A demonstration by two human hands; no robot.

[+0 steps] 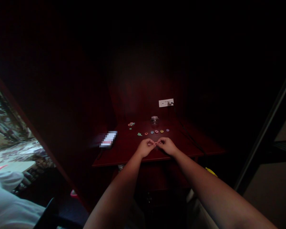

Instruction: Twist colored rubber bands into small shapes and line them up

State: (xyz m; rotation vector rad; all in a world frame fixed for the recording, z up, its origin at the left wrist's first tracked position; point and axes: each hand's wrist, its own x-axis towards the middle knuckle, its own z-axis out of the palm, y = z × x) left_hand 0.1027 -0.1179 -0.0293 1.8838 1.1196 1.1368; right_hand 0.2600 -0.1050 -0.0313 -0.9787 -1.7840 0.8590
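My left hand [146, 147] and my right hand [166, 146] meet above the front of the dark red table. Their thumbs and fingertips pinch a tiny pink hair tie [156, 143] between them, partly covered by the fingers. Just beyond lies a row of small coloured hair ties: green [139, 134], orange-red [146, 133], blue [152, 132], pink [156, 131], yellow [162, 131] and purple [167, 130]. Farther back on the left is a mixed heap of hair ties [131, 124], with a single green one [130, 128] beside it.
Behind the row stands a clear lidded jar [154, 121]. A lit phone-like screen [108, 139], blurred out, rests at the table's left side. On the back wall sits a white power socket [166, 102]; its black cable [189, 135] trails across the right side of the table [212, 150].
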